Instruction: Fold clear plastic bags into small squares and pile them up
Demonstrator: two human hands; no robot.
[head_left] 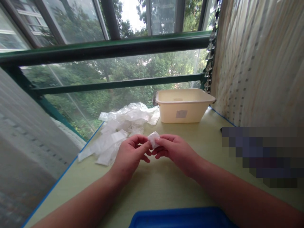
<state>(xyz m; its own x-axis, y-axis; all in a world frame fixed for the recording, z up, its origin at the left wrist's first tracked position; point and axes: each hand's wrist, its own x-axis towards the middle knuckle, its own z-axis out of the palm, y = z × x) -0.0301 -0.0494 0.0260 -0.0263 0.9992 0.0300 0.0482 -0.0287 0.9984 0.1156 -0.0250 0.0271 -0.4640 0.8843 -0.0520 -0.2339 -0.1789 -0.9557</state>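
A small white crumpled packet [154, 139] is pinched between both hands above the middle of the table. My left hand [134, 153] grips its left side between thumb and forefinger. On its right side, my right hand [174, 150] holds it with the thumb in front, the other fingers curled below. Just beyond and left of my left hand lies a loose pile of clear and white plastic bags [125, 118]. What the packet contains cannot be made out.
A cream plastic bin [182, 110] stands at the table's back right. The rim of a blue tray [180, 213] shows at the near edge of the green table [152, 190]. Pixelated blocks cover the right side. A window and railing lie behind.
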